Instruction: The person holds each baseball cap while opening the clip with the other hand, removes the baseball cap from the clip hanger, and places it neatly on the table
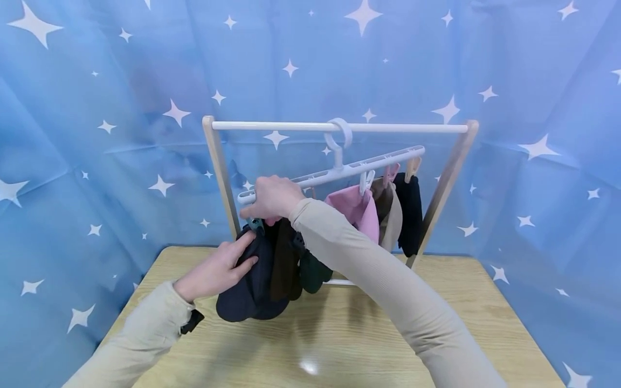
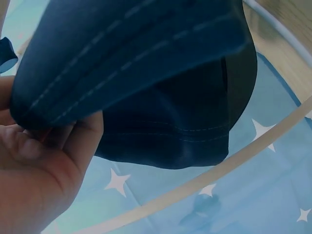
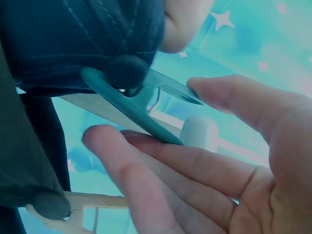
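Note:
My left hand (image 1: 220, 269) grips the top of a dark navy cap (image 1: 247, 296) that hangs low at the left of a white clip hanger (image 1: 373, 164). In the left wrist view, my thumb and fingers curl at the edge of its stitched fabric (image 2: 131, 63). My right hand (image 1: 276, 196) is at the hanger's left end. The right wrist view shows its thumb and fingers pinching the two arms of a teal clip (image 3: 129, 109), whose jaws are at the cap's crown, beside a round button. A beige clip (image 3: 92, 200) holds a brown cap (image 1: 283, 264) alongside.
The hanger tilts down to the left from the white rail (image 1: 412, 128) of a wooden rack. A dark green cap (image 1: 312, 272), a pink one (image 1: 356, 207), a beige-brown one (image 1: 390, 226) and a black one (image 1: 409, 215) hang along it, above a wooden table (image 1: 339, 345).

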### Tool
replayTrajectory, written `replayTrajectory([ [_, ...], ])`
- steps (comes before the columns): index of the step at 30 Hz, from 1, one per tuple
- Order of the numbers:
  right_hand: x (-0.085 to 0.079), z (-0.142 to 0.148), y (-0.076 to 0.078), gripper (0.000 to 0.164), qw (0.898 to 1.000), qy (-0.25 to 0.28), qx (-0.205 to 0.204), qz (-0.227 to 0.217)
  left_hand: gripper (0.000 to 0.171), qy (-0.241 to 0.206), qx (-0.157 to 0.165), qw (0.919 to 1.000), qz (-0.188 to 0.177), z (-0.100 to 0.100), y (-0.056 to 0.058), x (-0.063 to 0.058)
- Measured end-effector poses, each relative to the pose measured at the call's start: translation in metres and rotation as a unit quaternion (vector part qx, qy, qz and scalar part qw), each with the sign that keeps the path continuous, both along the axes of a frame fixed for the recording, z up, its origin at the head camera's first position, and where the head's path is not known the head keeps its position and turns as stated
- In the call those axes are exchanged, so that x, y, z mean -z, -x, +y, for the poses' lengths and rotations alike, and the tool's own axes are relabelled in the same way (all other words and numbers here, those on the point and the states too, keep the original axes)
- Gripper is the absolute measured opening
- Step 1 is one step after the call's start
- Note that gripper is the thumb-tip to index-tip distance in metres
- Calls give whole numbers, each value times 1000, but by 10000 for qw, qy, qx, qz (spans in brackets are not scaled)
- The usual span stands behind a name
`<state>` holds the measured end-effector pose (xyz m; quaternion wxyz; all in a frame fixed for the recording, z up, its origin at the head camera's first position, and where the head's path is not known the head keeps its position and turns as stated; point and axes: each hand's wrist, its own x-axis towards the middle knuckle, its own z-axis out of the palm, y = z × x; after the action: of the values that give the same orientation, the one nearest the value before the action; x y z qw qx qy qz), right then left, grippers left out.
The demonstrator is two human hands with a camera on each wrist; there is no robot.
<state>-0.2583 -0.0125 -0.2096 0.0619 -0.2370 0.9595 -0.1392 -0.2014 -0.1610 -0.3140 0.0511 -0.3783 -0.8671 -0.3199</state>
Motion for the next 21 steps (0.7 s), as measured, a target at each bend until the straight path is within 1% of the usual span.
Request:
replayTrajectory([
  [2, 0, 0, 0, 40, 9999, -32, -45, -97, 20, 51, -25, 9999, 88, 0, -1, 2],
  [4, 0, 1, 0, 39, 9998, -19, -77, -174, 19, 49, -20, 9999, 101, 0, -2, 3],
  [8, 2, 3, -2, 39, 9997, 133, -106, -179, 15, -61, -14, 10000, -46, 0, -3, 5],
  [10, 4, 4, -3, 40, 9994, 279, -131, -131, 14, -152, -45, 9998, -89, -1, -4, 6],
  [15, 9, 7, -3, 40, 9983, 559, -122, 53, 17, -378, -261, 9988, 172, -2, -5, 8],
  [17, 10, 8, -3, 40, 9980, 616, -82, 124, 18, -431, -337, 9983, 223, -3, -6, 9],
  [21, 12, 9, -1, 41, 9970, 756, -8, 137, 21, -464, -393, 9981, 90, -6, -7, 8],
])
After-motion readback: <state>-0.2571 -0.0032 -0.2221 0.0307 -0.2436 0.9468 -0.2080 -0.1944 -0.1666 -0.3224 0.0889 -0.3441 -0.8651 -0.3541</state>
